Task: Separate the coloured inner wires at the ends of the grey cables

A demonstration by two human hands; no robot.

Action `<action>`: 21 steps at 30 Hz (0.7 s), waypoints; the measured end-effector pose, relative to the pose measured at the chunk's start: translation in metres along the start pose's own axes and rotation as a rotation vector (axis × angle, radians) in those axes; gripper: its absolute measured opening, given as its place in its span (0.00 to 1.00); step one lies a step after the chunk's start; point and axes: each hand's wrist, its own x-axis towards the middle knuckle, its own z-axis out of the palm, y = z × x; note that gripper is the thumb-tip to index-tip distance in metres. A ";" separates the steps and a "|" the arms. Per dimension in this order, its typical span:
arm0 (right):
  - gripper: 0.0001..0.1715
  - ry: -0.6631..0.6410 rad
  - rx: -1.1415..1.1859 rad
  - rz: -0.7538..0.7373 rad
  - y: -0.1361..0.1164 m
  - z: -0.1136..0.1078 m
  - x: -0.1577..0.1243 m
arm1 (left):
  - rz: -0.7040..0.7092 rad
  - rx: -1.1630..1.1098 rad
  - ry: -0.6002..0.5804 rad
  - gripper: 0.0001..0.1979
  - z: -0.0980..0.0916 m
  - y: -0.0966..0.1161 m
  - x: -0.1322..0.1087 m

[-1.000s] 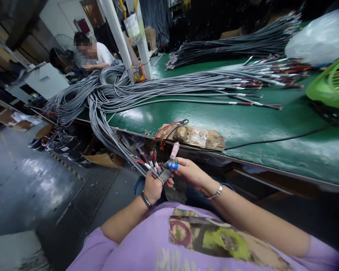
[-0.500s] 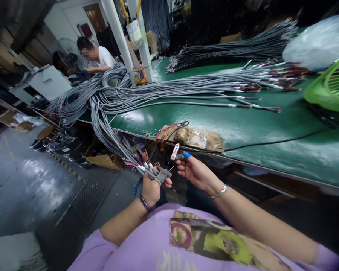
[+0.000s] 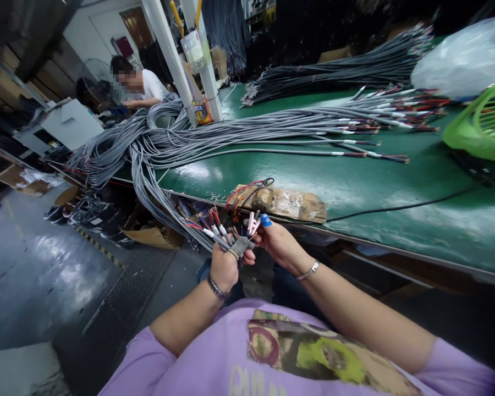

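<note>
Grey multi-core cables (image 3: pixel 159 201) hang over the bench edge and run into my left hand (image 3: pixel 226 267), which is closed around them near their ends. Coloured wires with bare copper tips fan out above the fist. A grey finger cover sits on the left thumb. My right hand (image 3: pixel 282 246), with blue on the thumb tip, pinches a small pale pink clip (image 3: pixel 253 224) right beside those wire ends. The right fingertips are partly hidden, and whether the clip touches a wire I cannot tell.
A wooden board (image 3: pixel 299 204) with taped parts and red and black leads lies at the bench edge. Long grey cables (image 3: pixel 247 129) cover the green bench (image 3: pixel 396 184). A green basket (image 3: pixel 480 124) stands right. A co-worker (image 3: pixel 150 85) sits at the far left.
My right hand has moved left with the clip, up to the wire ends. The clip has turned and now shows its two legs. The left hand has shifted slightly right.
</note>
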 end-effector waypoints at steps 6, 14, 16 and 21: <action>0.36 0.125 -0.149 -0.134 0.001 0.001 0.004 | 0.002 0.013 -0.004 0.17 -0.001 -0.005 0.004; 0.28 0.009 0.318 0.119 -0.002 0.009 0.011 | -0.008 0.036 -0.010 0.18 -0.003 -0.008 0.002; 0.27 0.057 0.333 0.102 -0.002 0.011 0.011 | -0.010 0.045 -0.014 0.18 -0.003 -0.008 0.002; 0.28 0.017 0.347 0.148 0.003 0.007 0.007 | 0.005 0.057 -0.012 0.18 -0.006 -0.008 -0.002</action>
